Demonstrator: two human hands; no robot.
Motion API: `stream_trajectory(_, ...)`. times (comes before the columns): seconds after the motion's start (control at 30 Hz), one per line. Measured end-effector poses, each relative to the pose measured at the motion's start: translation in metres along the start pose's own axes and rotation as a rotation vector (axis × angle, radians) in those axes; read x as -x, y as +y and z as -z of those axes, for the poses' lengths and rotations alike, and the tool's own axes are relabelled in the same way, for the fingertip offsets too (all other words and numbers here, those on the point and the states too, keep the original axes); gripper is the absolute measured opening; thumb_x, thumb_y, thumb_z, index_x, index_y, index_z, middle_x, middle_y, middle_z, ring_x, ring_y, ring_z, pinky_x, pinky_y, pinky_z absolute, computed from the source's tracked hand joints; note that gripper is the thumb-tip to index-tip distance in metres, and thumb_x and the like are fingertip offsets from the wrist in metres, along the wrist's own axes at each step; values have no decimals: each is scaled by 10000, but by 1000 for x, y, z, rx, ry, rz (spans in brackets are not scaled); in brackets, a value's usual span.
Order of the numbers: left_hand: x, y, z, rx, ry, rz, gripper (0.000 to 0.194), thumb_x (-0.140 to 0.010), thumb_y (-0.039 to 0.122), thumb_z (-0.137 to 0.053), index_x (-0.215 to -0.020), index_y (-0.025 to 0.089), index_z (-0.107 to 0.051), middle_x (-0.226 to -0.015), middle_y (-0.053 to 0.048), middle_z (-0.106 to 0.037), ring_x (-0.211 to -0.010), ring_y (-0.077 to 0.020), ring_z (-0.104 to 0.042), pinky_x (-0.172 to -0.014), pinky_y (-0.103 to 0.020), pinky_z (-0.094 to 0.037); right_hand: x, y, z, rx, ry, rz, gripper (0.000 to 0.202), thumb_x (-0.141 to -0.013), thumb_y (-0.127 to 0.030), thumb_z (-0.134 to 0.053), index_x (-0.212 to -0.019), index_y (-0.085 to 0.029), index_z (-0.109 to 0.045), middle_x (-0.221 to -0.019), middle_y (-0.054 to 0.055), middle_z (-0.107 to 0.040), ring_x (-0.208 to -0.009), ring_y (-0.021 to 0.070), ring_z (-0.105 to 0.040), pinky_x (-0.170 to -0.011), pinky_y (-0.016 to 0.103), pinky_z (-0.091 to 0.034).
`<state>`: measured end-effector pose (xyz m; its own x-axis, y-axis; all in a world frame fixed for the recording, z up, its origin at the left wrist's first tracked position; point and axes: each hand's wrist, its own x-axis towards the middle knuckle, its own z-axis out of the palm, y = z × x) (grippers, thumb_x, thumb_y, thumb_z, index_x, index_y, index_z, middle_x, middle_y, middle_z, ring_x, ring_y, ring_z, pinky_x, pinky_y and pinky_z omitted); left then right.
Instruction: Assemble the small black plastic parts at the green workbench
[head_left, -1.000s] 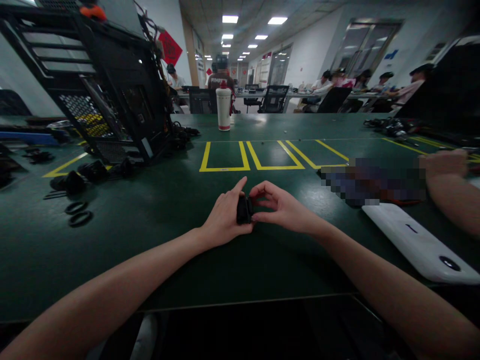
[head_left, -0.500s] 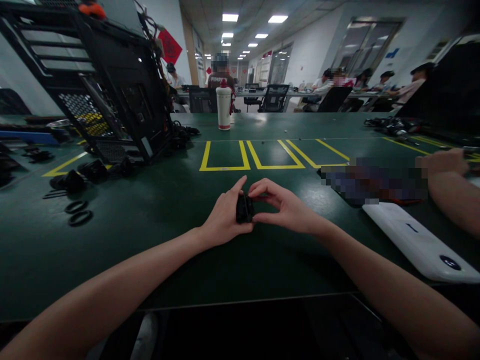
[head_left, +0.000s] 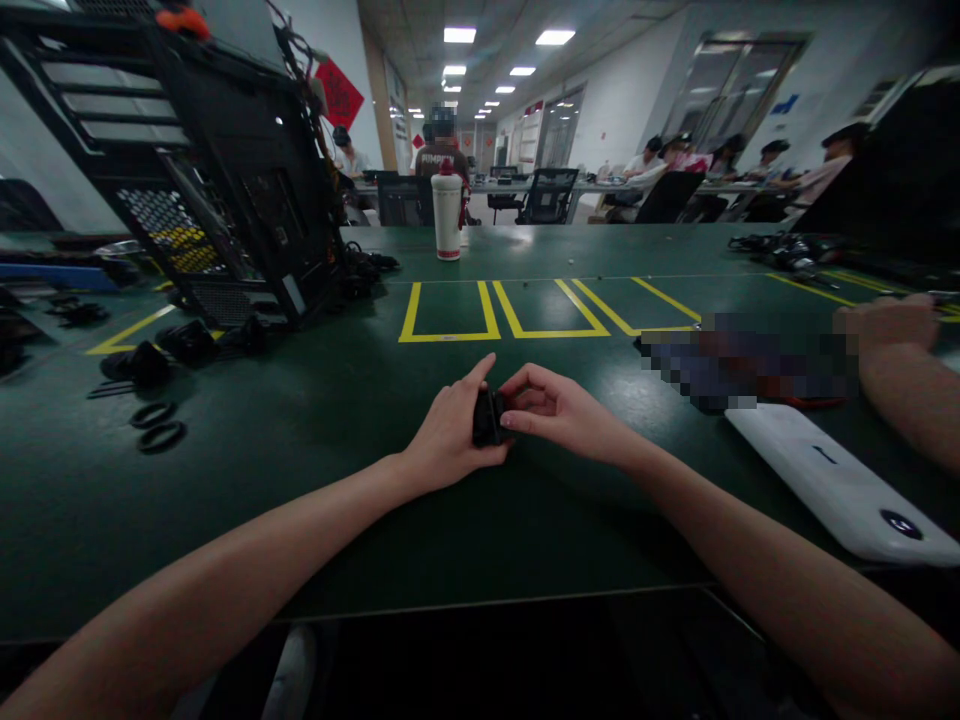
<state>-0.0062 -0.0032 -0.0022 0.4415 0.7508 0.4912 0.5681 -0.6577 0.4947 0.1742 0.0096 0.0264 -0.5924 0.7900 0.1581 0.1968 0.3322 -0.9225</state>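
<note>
A small black part [head_left: 487,418] is between my two hands, low over the green table [head_left: 300,540]. My left hand [head_left: 450,430] holds it from the left, with the thumb below and a finger stretched out above. From the right, my right hand [head_left: 555,410] touches the part's right side with bent fingers and thumb tip. Its shape is too dark to make out fully. Two black rings [head_left: 161,436] lie on the table to the left, near several black pieces [head_left: 142,365].
An open black computer case [head_left: 247,200] stands back left. A white bottle [head_left: 448,218] stands behind yellow tape outlines [head_left: 450,338]. A white device [head_left: 840,480] lies at the right, near another person's hand [head_left: 896,322]. Black cables [head_left: 791,255] lie back right.
My right thumb has moved up onto the right side of the black part, and the right fingers have shifted slightly. My left hand has barely moved.
</note>
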Motion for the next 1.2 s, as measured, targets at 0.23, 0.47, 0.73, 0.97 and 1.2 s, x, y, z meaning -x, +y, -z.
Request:
stream_trajectory(0.23,0,0,1,-4,-19,-16,874,-654,289,-639,-1344,163,-117,-1205,-127,-454,-1062,-266,-471,-884,-437,-390,3,-2,2,60,-2,177,324,-679,-166,-657,-969,-200,-518,-984,23,-489,-980,164,-522,-908,370,-449)
stream_trajectory(0.47,1,1,1,33,-17,7,868,-660,306,-640,-1343,167,-124,-1196,-127,-455,-1023,-261,-490,-868,-435,-404,2,-1,1,-2,-7,169,303,-693,-196,-652,-967,-199,-522,-993,23,-472,-983,168,-518,-899,376,-460)
stream_trajectory(0.73,0,2,2,46,-22,0,873,-656,290,-646,-1343,184,-117,-1214,-122,-446,-1046,-269,-477,-884,-445,-392,3,-4,0,94,2,250,278,-692,-144,-639,-941,-224,-544,-1013,19,-467,-1018,173,-497,-934,396,-437)
stream_trajectory(0.97,-1,2,1,34,-3,46,860,-655,288,-638,-1338,160,-131,-1101,-115,-493,-957,-249,-507,-841,-431,-415,1,0,-1,5,51,92,403,-658,-167,-670,-1007,-221,-474,-1039,32,-501,-985,179,-541,-814,372,-511)
stream_trajectory(1.2,0,1,1,-4,-5,13,840,-667,303,-637,-1333,156,-148,-1118,-118,-485,-978,-248,-499,-845,-426,-411,0,6,1,5,18,80,315,-646,-211,-684,-909,-197,-510,-909,10,-559,-820,150,-590,-732,340,-529)
